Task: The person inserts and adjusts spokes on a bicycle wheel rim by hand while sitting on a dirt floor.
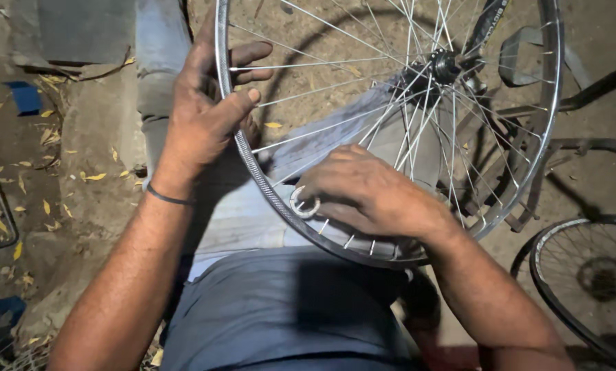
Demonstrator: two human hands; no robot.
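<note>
Two hands (205,103) (370,192), one bare wheel (266,182)

Single head-worn view, looking steeply down, close over the lap

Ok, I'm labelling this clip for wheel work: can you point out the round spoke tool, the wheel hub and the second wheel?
round spoke tool (306,203), head view, on its metal ring.
wheel hub (445,66), head view, on the dark centre.
second wheel (545,292), head view, on its tyre's left edge.

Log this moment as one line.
left hand: grips wheel rim | right hand: small round tool at spokes | second wheel: right
</note>
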